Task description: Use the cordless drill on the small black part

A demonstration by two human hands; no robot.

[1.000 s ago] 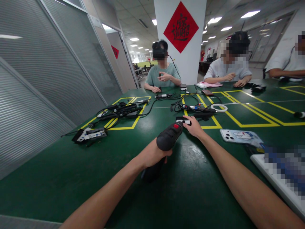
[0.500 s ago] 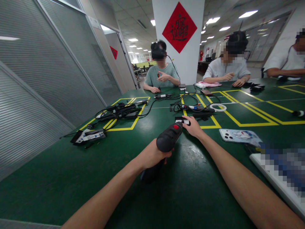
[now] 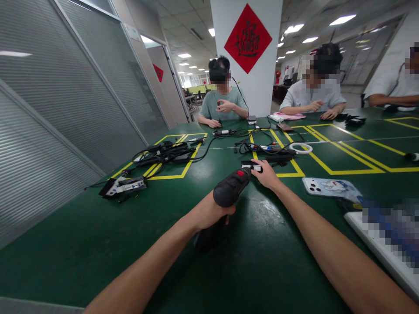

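My left hand is wrapped round the grip of a black cordless drill with a red switch on top. The drill's front end points away from me, at a small black-and-white part on the table. My right hand pinches that part at its right side and holds it down against the green surface. The drill body hides whether its tip touches the part.
A heap of black cables and rods lies left, with a black-and-white bracket nearer. Ahead are more cables and a white ring. A phone and white tray lie right. People sit opposite.
Both hands, the drill and the part stay almost in place. The whole view has shifted very slightly.
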